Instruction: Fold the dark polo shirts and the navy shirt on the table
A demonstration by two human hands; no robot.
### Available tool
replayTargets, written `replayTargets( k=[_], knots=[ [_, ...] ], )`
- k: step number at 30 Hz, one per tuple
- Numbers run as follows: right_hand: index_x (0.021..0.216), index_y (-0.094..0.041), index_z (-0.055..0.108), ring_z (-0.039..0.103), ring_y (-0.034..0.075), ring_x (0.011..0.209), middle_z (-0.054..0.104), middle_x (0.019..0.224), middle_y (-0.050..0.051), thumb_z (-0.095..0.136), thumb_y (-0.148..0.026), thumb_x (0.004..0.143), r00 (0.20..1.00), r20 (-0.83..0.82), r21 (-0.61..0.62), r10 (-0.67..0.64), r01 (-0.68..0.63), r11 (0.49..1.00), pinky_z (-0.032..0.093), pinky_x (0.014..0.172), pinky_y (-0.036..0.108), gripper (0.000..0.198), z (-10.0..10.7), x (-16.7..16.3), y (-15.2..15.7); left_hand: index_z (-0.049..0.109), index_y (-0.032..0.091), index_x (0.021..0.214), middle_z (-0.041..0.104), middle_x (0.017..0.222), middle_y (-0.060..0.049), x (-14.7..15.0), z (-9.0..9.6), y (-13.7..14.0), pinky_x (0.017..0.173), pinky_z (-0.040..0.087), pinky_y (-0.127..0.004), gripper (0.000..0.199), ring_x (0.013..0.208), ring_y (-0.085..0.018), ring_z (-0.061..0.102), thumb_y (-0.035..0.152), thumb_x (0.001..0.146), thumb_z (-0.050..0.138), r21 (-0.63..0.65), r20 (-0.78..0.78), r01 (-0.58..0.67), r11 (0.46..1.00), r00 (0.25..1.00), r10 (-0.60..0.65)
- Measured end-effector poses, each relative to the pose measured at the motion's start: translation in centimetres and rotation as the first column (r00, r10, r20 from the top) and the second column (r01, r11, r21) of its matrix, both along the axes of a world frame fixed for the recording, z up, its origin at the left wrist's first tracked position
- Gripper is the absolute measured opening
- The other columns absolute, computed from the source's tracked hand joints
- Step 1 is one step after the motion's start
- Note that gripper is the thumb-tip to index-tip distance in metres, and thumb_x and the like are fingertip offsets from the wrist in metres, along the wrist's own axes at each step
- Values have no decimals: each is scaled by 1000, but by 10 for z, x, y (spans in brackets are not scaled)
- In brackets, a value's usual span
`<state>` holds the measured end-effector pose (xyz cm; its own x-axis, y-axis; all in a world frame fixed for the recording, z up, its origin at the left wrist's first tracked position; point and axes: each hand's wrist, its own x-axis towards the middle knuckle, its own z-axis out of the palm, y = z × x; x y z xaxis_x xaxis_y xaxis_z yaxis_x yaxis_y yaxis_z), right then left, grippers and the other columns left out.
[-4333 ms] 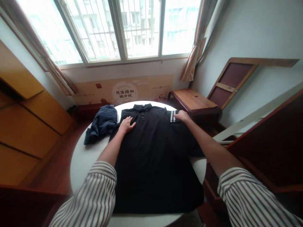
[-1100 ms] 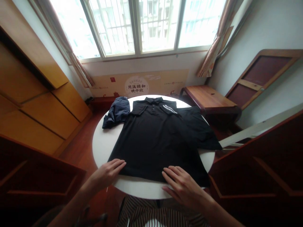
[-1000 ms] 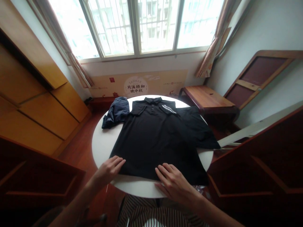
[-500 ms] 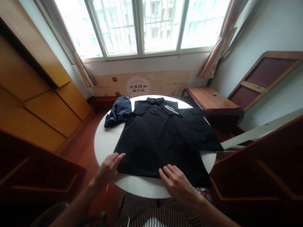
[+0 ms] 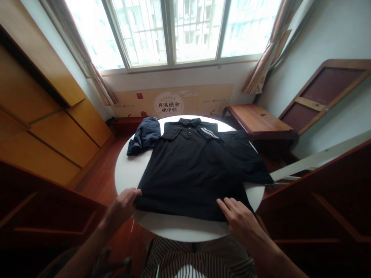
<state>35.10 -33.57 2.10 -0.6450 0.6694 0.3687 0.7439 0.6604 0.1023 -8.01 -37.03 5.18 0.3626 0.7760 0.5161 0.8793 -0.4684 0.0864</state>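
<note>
A black polo shirt (image 5: 188, 173) lies front up on a round white table (image 5: 126, 170), collar toward the window. Its sleeves are folded inward over the chest; one shows two white stripes. At the lower left corner of the shirt, my left hand (image 5: 126, 200) is closed on the fabric edge, thumb on top. My right hand (image 5: 239, 214) rests on the shirt near the right part of its hem, fingers stretched out and a little apart. Dark cloth (image 5: 246, 156), perhaps another garment, lies to the shirt's right and partly beneath it.
A bunched dark blue garment (image 5: 145, 136) sits at the table's left far edge. Behind the table on the right stands a low wooden table (image 5: 261, 117). Dark wooden furniture (image 5: 324, 208) flanks the right side, and yellow cabinets (image 5: 58, 135) stand on the left.
My right hand has slid to the right along the hem. My left hand has shifted slightly left with the shirt's corner, and the lower part of the shirt looks flatter.
</note>
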Motion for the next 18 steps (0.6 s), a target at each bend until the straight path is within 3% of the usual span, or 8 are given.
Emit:
replayTargets(
  k=[5, 9, 13, 18],
  knots=[
    [120, -13, 57, 64, 23, 80, 68, 92, 9, 44, 5, 61, 1000, -22, 60, -9, 10, 998, 58, 71, 33, 63, 19, 41, 0, 52, 20, 93, 60, 81, -1, -7, -4, -5, 72, 50, -26, 36, 74, -15, 60, -5, 72, 36, -78, 96, 22, 997, 995, -14],
    [116, -17, 59, 67, 22, 86, 70, 94, 7, 40, 6, 60, 997, -57, 96, 46, -40, 995, 59, 76, 31, 63, 31, 68, -5, 51, 20, 83, 56, 74, 0, -18, -10, -13, 67, 46, -22, 27, 68, -13, 55, -3, 79, 37, -140, 117, 70, 988, 992, -54],
    [113, -18, 62, 69, 19, 90, 72, 97, 6, 38, 6, 57, 993, -71, 63, 90, -86, 994, 59, 77, 27, 66, 26, 84, -10, 46, 19, 76, 49, 68, 2, -29, -18, -21, 59, 39, -20, 25, 60, -11, 46, -2, 81, 34, -302, 109, 97, 949, 992, -67],
    [106, -16, 64, 70, 18, 83, 72, 93, 8, 34, 9, 60, 989, -64, 2, 132, -132, 991, 60, 76, 27, 60, 21, 80, -11, 43, 19, 73, 48, 68, 2, -40, -25, -22, 57, 32, -21, 27, 60, -10, 42, -4, 81, 30, -465, 90, 113, 878, 993, -80]
  ],
)
